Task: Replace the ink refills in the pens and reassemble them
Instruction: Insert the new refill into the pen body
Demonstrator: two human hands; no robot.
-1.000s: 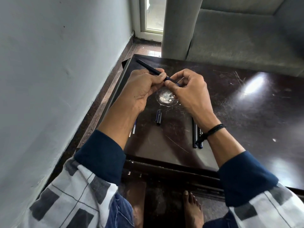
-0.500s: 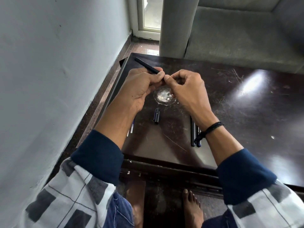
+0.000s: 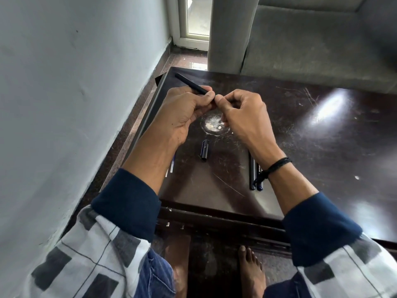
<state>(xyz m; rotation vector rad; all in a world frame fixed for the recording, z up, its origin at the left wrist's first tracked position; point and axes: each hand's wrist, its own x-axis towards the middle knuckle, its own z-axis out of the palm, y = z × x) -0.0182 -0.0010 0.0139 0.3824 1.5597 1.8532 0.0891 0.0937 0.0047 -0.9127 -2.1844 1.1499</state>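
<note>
**Me:** Since a second ago my hands have closed up. The blue stub that showed between them is now covered.

**Partner:** Grip?

**Me:** The left hand [image 3: 184, 112] is curled round the barrel [image 3: 189, 82]. On the right hand [image 3: 242, 117] the fingers [image 3: 221, 100] are pinched tight at the barrel's near end, tip to tip with the left's. Whether a nib piece or a refill end sits under them is hidden.

**Partner:** Axis?

**Me:** The barrel is held above the surface [image 3: 322, 147]. It runs from my fingertips out to the far left, free end away from me. The right hand sits at the working end, so I judge any push or twist must go along that line. The left only steadies.

**Partner:** Is a refill inside?

**Me:** Cannot tell, the barrel is opaque. It is the only container here.

**Partner:** And the rest?

**Me:** The cap [image 3: 205, 150] lies on the surface just below my hands, lengthwise toward me. Two dark pens [image 3: 252, 173] lie side by side, partly under my right wrist. Thin pale refills [image 3: 171, 166] lie partly under my left forearm, well apart from the pens.
</note>
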